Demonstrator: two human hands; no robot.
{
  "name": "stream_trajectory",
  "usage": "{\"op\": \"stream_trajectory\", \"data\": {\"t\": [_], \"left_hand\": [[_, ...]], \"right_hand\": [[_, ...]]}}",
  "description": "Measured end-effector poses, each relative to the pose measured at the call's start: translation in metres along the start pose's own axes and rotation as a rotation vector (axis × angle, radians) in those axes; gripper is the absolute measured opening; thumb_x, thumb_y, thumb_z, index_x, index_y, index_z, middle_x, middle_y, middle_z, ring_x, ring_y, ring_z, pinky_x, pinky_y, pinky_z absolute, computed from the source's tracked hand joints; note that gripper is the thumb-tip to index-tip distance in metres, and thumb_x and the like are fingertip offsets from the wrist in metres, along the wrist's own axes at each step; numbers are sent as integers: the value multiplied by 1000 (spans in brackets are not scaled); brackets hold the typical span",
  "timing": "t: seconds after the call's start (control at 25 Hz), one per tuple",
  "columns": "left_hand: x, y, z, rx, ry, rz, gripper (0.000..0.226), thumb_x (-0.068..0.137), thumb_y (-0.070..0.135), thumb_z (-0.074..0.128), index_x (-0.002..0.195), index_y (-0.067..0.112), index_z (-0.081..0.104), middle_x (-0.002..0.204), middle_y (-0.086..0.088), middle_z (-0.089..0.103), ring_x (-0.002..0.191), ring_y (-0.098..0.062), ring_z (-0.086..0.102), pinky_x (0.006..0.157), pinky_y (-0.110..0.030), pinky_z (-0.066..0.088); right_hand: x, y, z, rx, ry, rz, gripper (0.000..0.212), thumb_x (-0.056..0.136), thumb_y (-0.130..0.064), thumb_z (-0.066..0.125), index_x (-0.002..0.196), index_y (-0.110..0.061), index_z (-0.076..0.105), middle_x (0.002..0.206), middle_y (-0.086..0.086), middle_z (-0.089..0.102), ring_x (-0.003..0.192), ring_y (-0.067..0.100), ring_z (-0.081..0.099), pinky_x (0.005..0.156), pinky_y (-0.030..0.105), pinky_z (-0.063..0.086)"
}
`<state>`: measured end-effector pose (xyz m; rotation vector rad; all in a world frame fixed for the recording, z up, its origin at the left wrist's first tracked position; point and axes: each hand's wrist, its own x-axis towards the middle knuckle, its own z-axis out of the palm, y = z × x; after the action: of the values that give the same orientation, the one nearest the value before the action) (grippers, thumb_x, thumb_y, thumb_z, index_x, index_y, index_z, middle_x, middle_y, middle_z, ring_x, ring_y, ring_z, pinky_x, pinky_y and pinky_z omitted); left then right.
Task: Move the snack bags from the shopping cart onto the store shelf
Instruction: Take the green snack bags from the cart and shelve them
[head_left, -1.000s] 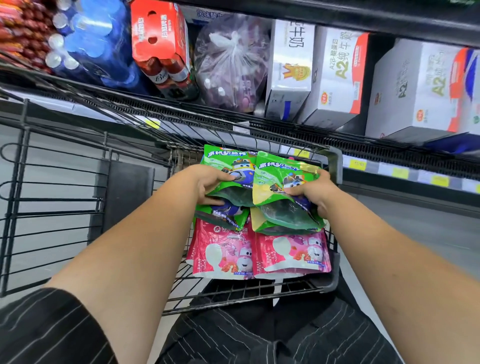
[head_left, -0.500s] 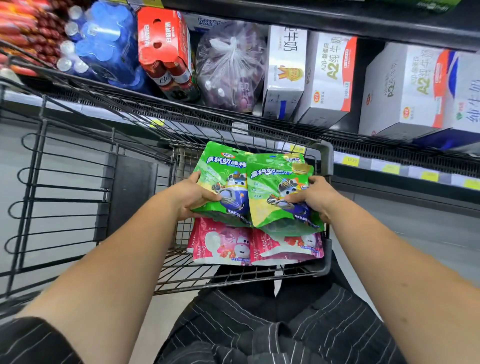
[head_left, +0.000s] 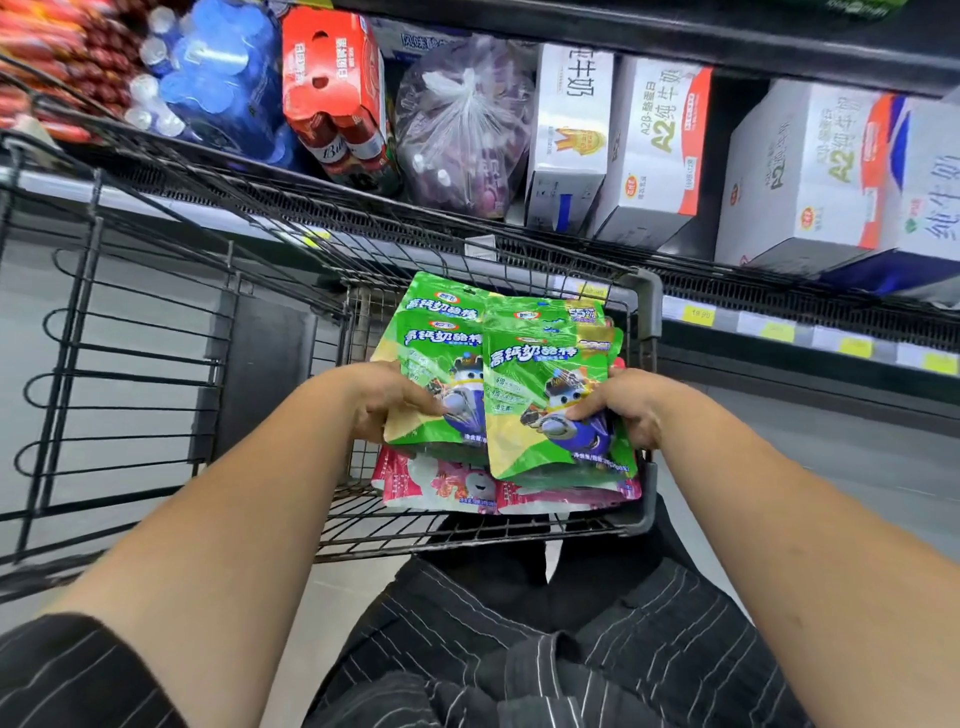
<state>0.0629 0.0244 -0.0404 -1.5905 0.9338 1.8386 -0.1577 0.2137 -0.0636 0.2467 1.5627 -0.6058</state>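
Over the small basket of the shopping cart (head_left: 647, 405), the head view catches both hands lifted with green snack bags (head_left: 545, 395) fanned between them. Left hand (head_left: 387, 402) is clamped on the left stack, thumb across the front of the printed pack, fingers tucked behind. Right hand (head_left: 626, 410) grips the right stack the same way, thumb pressing on the cartoon figure near the lower edge. These green bags overlap each other, the right one lying in front, and they are raised clear of the wire floor of the cart. Beneath them, pink snack bags (head_left: 457, 486) lie flat in the basket, side by side, partly covered by the green ones. Just beyond the cart rim runs the store shelf (head_left: 779, 291), its wire deck carrying white milk cartons (head_left: 649, 150), a tied clear plastic bag (head_left: 462, 124), a red beer pack (head_left: 337, 98) and blue-wrapped water bottles (head_left: 218, 83). Yellow price tags (head_left: 698, 315) line the shelf edge at right.
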Motion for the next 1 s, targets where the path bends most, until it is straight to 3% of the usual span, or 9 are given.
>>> {"op": "stream_trajectory", "data": {"t": [0.08,0.16,0.24,0.36,0.56,0.68,0.84,1.0], "left_hand": [[2,-2,7,-86,26,53,73,69,12,83,135,5,53,104,-16,77,95,-28,74,91,-50,58],[3,-6,11,-137,64,125,73,83,7,77,146,11,41,99,-11,78,82,-25,76,77,-44,63],[1,-11,15,-153,65,184,64,90,-2,69,145,14,39,100,-10,76,73,-23,76,65,-40,64],[-11,-14,18,-188,40,270,58,90,-12,62,138,14,44,103,-9,74,71,-20,76,64,-40,64],[-41,-3,29,-227,-27,380,58,90,-16,58,138,13,44,104,-11,76,82,-24,77,69,-43,64],[-65,15,51,-226,-69,472,55,92,-19,53,135,14,45,94,-6,79,79,-22,77,64,-38,63],[-93,41,87,-196,-91,588,57,92,-20,50,136,16,46,92,-3,80,79,-18,77,66,-34,64],[-122,67,139,-180,-77,682,51,92,-22,47,130,12,50,85,0,79,73,-11,76,60,-26,62]], "right_hand": [[-1,2,-1,33,-2,-24,116,55,15,80,152,-18,26,148,19,44,115,38,61,86,53,57],[-9,4,-1,70,-2,-84,114,62,18,76,153,-23,22,153,15,38,118,38,59,86,51,57],[-17,6,-5,104,-52,-122,98,66,19,72,148,-17,34,140,19,53,106,37,66,83,51,58],[-35,9,-14,126,-65,-199,65,74,21,66,131,-7,50,106,17,70,88,32,70,75,42,61],[-71,3,-37,241,-116,-356,47,81,9,65,123,-6,53,103,14,71,83,25,70,67,34,62],[-92,-3,-59,323,-127,-444,31,86,0,63,115,-10,58,92,5,75,76,17,73,62,27,60],[-114,-12,-97,357,-73,-538,39,87,-1,63,125,-10,56,97,5,74,78,17,71,63,27,58],[-145,-19,-156,329,-11,-650,34,86,2,64,117,-11,60,94,3,74,79,15,72,68,28,59]]}}
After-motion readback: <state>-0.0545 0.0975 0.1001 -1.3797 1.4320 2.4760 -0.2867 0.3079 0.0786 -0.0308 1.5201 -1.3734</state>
